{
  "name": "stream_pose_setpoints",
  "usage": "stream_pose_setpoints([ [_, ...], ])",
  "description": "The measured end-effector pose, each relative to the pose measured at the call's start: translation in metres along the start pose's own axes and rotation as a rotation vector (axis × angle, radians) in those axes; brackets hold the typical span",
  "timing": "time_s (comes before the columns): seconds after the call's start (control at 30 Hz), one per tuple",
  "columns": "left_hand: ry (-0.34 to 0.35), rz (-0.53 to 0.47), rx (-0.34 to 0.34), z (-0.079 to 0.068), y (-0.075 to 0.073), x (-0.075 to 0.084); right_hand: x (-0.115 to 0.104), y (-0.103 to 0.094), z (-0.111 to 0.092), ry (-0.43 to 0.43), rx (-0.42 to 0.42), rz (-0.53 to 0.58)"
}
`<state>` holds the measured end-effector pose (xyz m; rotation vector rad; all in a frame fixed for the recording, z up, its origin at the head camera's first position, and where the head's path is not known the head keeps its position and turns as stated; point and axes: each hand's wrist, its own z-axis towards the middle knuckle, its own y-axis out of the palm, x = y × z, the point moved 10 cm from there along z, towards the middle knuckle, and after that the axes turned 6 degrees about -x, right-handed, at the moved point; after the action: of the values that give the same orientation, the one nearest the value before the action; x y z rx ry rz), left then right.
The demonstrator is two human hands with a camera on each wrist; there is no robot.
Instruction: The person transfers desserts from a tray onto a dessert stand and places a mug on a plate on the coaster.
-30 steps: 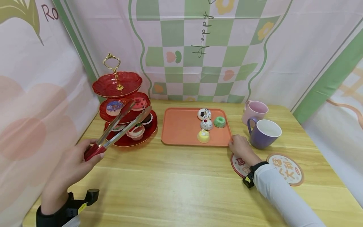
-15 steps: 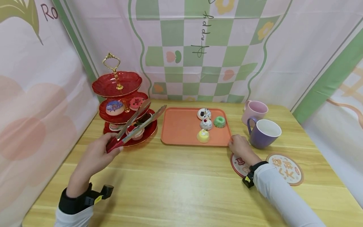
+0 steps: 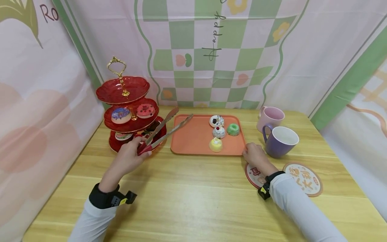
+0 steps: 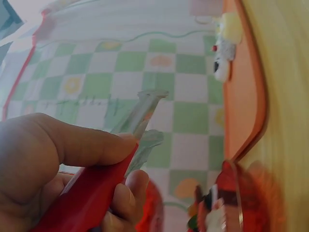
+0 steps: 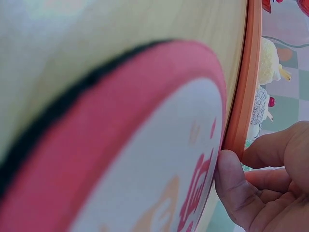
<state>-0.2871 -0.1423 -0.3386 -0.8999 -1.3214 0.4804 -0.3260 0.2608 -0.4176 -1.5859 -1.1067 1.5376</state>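
Left hand (image 3: pixel 128 158): clasps the tongs (image 3: pixel 167 134) by their red handles; tips apart, nothing between them.
Right hand (image 3: pixel 255 156): pinches the tray (image 3: pixel 190 138) at its near right corner.
Tongs: have swung rightward off the stand (image 3: pixel 110 92), so the tips now seem nearest the tray.
Tray: four sweets (image 3: pixel 219 132), right half.
Stand: two donuts (image 3: pixel 121 115) on the middle tier; lower-tier cakes (image 3: pixel 123 136) partly hidden.

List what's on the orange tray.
On the orange tray lie a drizzled white sweet, a cherry-topped sweet, a green ring and a yellow sweet. In the head view, the tongs hide a strip at left, the right grip part of its near right corner.
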Motion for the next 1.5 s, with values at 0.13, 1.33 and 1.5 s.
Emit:
stream_pose_setpoints([
  [0.13, 0.038, 0.002, -0.014, 0.016, 0.011, 0.006, 0.0, -0.001, 0.0, 0.0, 0.001, -0.003],
  [1.33, 0.056, -0.064, -0.239, 0.106, 0.094, 0.016, -0.001, 0.001, 0.001, 0.007, -0.004, -0.011],
  [1.5, 0.045, -0.066, -0.265, 0.113, 0.098, 0.02, 0.001, 0.002, 0.001, 0.023, -0.022, 0.003],
])
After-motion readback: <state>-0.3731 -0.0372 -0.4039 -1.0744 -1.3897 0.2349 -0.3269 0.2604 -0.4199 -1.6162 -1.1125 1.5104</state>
